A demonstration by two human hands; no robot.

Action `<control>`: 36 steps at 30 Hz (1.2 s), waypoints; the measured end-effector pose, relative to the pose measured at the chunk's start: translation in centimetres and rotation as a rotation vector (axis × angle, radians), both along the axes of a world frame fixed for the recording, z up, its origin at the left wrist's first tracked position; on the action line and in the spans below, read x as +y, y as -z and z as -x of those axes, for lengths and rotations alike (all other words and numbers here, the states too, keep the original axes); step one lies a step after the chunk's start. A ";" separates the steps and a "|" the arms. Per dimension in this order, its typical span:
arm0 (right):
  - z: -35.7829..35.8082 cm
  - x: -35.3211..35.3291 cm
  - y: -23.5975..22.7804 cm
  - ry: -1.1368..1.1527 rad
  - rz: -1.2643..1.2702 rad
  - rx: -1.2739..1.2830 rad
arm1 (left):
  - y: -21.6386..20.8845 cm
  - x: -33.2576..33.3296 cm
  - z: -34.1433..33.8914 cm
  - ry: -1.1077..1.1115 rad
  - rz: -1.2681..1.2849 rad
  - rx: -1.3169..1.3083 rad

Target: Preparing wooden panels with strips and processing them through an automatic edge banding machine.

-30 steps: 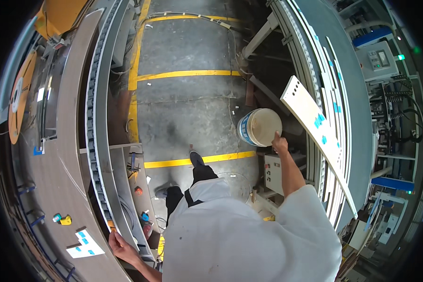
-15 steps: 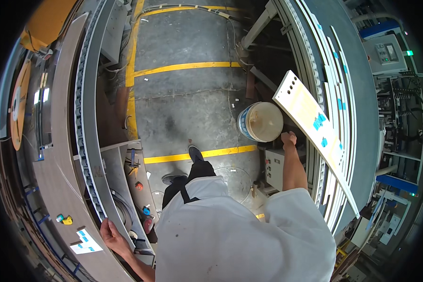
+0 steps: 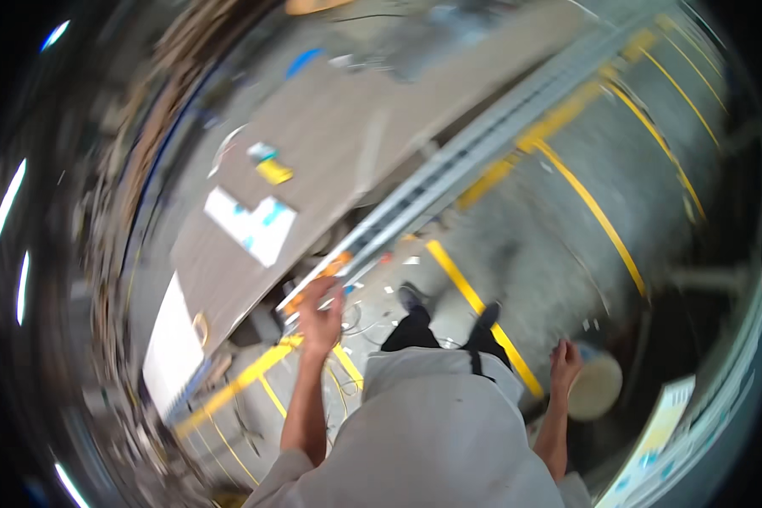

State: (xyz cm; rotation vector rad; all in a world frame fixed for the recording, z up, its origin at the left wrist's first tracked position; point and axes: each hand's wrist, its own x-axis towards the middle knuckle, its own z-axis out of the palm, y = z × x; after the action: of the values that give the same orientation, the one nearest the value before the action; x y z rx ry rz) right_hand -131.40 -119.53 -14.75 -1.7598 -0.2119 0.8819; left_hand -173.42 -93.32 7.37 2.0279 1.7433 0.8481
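Observation:
My left hand (image 3: 320,315) is raised in front of the near end of the conveyor rail (image 3: 415,193). Its thumb stands apart from the fingers, and nothing shows between them. Whether it touches the rail I cannot tell. Beyond it, on the brown worktop (image 3: 330,144), lie a white panel piece (image 3: 267,233) with blue tape marks and a small yellow tape measure-like thing (image 3: 273,171). My right hand (image 3: 565,366) hangs beside the pale bucket (image 3: 597,388), overlapping its edge in view. Blur smears its fingers, and I see nothing held.
Yellow lines (image 3: 597,216) cross the grey floor. At the lower right a white board with blue tape (image 3: 652,440) lies over the right-hand conveyor. A white sheet (image 3: 173,347) sits at the worktop's near left end. Much of the surroundings is motion-blurred.
My view has swung left, toward the brown worktop. My left hand has come off the worktop-side rail edge and lifted; my right arm has swung lower beside the bucket. My feet have shifted.

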 end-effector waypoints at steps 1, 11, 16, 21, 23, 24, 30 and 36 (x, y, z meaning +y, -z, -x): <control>2.0 3.3 -2.1 -0.076 -0.042 -0.046 | -0.9 0.1 0.0 -0.069 0.067 -0.054; 22.8 37.6 -20.2 -0.768 -0.465 -0.489 | -1.7 5.0 14.0 -0.391 -0.057 -0.145; 35.6 51.0 -20.5 -1.050 -0.650 -0.898 | -1.6 8.2 19.2 -0.393 -0.094 -0.214; 44.0 57.9 -19.5 -1.172 -0.339 -1.129 | -1.2 9.1 20.5 -0.425 -0.083 -0.224; 44.4 59.1 -18.5 -1.193 -0.339 -1.164 | -1.0 10.2 19.8 -0.424 -0.087 -0.227; 44.6 59.2 -18.2 -1.209 -0.351 -1.193 | -1.0 11.1 19.4 -0.369 -0.107 -0.191; 38.9 53.4 -17.7 -1.269 -0.357 -0.752 | 1.3 16.7 18.2 -0.196 -0.166 0.036; 29.0 42.3 -21.8 -1.125 -0.097 0.003 | 3.5 20.5 18.2 0.080 -0.145 0.179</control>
State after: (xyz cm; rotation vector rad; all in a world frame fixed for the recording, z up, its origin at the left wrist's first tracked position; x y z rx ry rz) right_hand -160.45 -77.25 7.02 -1.4716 -1.2958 1.6044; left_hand -191.62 -72.86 3.91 2.3157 1.7223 0.8107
